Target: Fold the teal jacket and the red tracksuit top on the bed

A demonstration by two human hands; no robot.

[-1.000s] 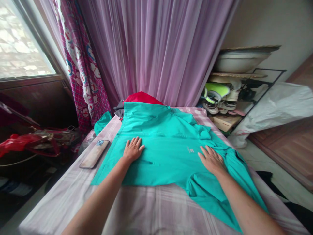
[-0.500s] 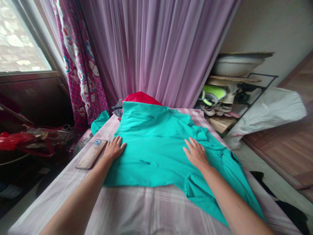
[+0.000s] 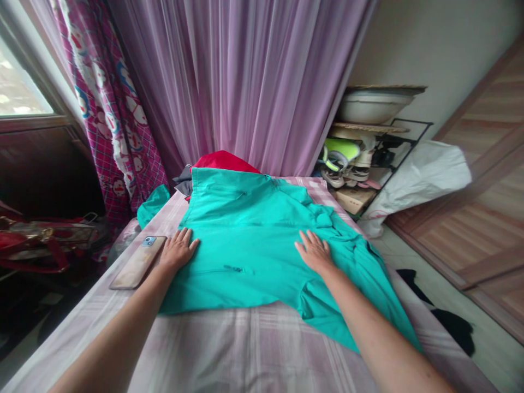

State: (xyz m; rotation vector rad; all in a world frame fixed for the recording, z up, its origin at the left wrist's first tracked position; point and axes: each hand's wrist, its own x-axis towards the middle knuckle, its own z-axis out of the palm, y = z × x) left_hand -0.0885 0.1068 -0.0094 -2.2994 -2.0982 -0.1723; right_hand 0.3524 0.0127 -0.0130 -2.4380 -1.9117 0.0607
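A teal jacket [image 3: 245, 245] with zipped pockets lies spread out over the table, its sleeves toward the right. My left hand [image 3: 178, 250] rests flat on the jacket's left edge, fingers stretched forward. On the chest part, further right, my right hand [image 3: 314, 251] lies with its fingers spread. Both palms face down on the cloth and grip nothing. Close beside my left hand is a phone [image 3: 138, 263], its back and camera facing up.
A checked pale cloth [image 3: 229, 349] covers the table. Red clothing [image 3: 225, 160] is heaped behind the jacket, before a purple curtain [image 3: 245, 82]. A shoe rack [image 3: 403, 164] stands at the right, near a white sack [image 3: 426, 174] and a wooden door [image 3: 487, 229].
The whole view has shifted, so everything sits further left in the picture. Both hands stay flat on the jacket in nearly the same spots.
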